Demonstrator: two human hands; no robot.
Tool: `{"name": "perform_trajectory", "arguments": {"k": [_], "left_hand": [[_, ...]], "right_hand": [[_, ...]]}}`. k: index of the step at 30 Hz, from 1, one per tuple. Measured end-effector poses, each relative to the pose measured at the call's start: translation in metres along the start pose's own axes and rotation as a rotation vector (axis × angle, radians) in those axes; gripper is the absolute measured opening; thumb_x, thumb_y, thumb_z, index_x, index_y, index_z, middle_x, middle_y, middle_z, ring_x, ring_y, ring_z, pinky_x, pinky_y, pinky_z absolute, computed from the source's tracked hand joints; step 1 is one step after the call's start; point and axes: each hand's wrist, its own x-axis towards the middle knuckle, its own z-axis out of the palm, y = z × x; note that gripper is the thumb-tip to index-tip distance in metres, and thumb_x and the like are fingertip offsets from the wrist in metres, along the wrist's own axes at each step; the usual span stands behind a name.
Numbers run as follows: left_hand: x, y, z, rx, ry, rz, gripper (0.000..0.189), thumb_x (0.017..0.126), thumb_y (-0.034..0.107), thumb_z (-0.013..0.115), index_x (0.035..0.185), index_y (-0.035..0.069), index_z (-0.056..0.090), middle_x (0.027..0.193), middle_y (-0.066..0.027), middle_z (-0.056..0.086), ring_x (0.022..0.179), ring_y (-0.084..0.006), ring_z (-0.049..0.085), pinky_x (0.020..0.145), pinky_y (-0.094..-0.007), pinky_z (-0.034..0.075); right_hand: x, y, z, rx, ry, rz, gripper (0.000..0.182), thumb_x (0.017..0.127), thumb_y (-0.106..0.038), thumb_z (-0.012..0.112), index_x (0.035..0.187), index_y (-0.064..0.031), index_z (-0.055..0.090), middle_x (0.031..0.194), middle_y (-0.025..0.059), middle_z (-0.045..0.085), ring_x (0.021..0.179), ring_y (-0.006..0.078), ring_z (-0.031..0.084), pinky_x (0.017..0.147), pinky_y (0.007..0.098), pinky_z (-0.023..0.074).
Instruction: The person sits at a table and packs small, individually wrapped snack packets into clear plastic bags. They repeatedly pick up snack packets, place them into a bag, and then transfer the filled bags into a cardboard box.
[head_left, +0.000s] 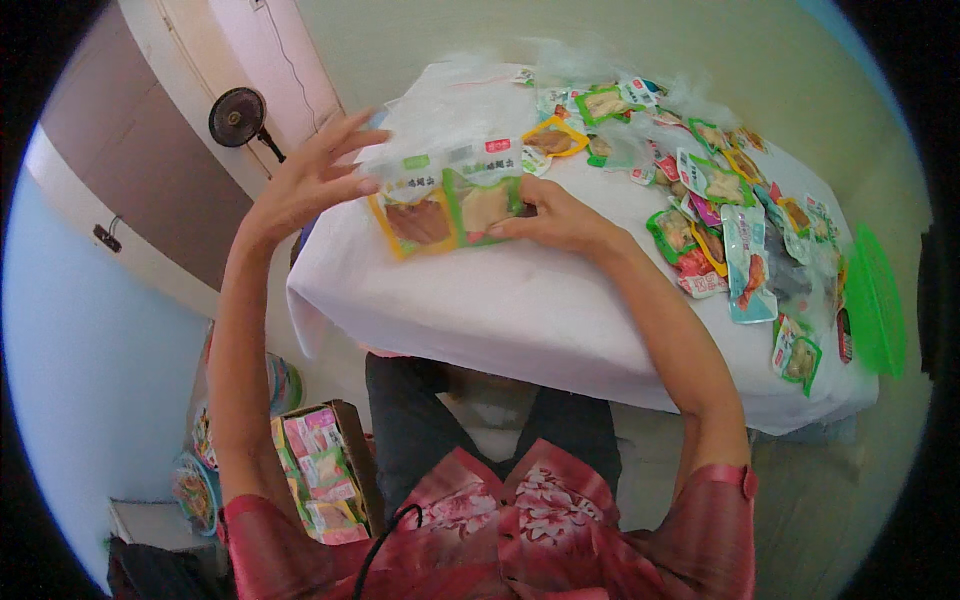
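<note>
Over the white-covered table, my right hand (559, 217) grips the right edge of a green-framed food packet (484, 206) with pale contents. A yellow-framed food packet (420, 225) with brown contents lies side by side with it; whether the two are joined cannot be told. Both have clear upper parts bearing writing. My left hand (322, 169) is raised at their upper left, fingers spread, thumb close to the yellow-framed packet's top corner; contact is unclear. Clear plastic film (450, 112) seems to lie on the cloth behind them.
Many loose food packets (720, 187) and clear bags cover the right part of the table (465, 300). A green plastic basket (877, 300) stands at its right edge. On the floor at left are a cardboard box (360, 465) of packets and a blue-rimmed basin (195, 495). Further back is a fan (238, 118).
</note>
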Motion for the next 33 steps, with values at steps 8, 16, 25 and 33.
{"name": "perform_trajectory", "arguments": {"k": [8,16,25,33], "left_hand": [[0.061,0.032,0.037,0.486,-0.372,-0.055,0.050,0.088,0.047,0.076,0.099,-0.002,0.073,0.081,-0.0087,0.068,0.077,-0.0165,0.061,0.071,-0.0354,0.050],[0.030,0.029,0.033,0.588,-0.233,-0.032,0.049,0.089,0.055,0.072,0.077,0.008,0.070,0.066,0.0063,0.055,0.060,-0.0061,0.047,0.051,-0.0308,0.036],[-0.180,0.030,-0.074,0.289,0.347,-0.523,0.035,0.094,0.039,0.073,0.082,0.007,0.075,0.068,0.0047,0.058,0.059,-0.0062,0.049,0.055,-0.0262,0.040],[-0.441,-0.021,-0.058,0.060,0.783,-1.012,0.043,0.091,0.050,0.072,0.091,0.007,0.072,0.079,0.0052,0.066,0.067,-0.0051,0.059,0.059,-0.0247,0.046]], "right_hand": [[-0.005,0.001,-0.002,0.070,-0.020,0.027,0.041,0.089,-0.015,0.077,0.125,-0.0026,0.062,0.118,0.0046,0.067,0.109,0.0128,0.059,0.095,0.0311,0.0478],[-0.015,0.001,0.011,-0.053,-0.015,-0.132,0.047,0.085,-0.025,0.077,0.127,-0.0053,0.067,0.121,0.0087,0.064,0.116,0.0224,0.057,0.103,0.0370,0.0439],[-0.012,-0.025,0.008,-0.319,0.021,-0.138,0.040,0.099,-0.016,0.058,0.137,-0.0061,0.062,0.140,0.0075,0.061,0.133,0.0186,0.052,0.115,0.0332,0.0347],[-0.022,-0.034,0.010,-0.519,0.048,-0.172,0.039,0.105,-0.015,0.048,0.141,-0.0055,0.059,0.145,0.0084,0.058,0.136,0.0195,0.049,0.118,0.0340,0.0323]]}}
